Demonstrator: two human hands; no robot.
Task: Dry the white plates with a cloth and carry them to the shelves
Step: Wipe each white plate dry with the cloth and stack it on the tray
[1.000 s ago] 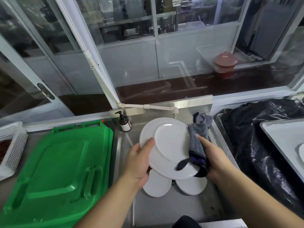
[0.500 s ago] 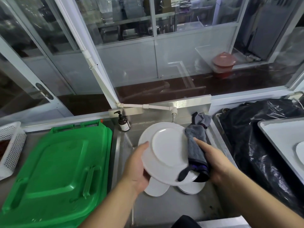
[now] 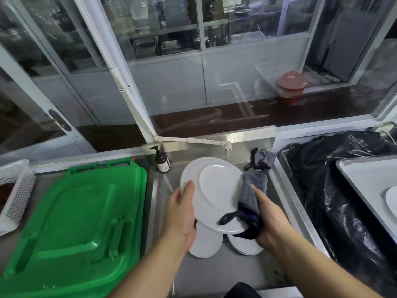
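Observation:
A large white plate is held tilted over the steel sink. My left hand grips its left rim, thumb on the front face. My right hand holds a grey cloth with a dark purple edge wrapped over the plate's right rim. Two smaller white plates lie in the sink beneath, partly hidden by the held plate and my hands.
A green plastic lid covers the counter on the left, with a white basket beyond it. A brown pump bottle and a second cloth sit at the sink's back. On the right are a black bag and a tray.
The plate has turned slightly in my hands. My left thumb has slid up the left rim, and the cloth has shifted along the right rim.

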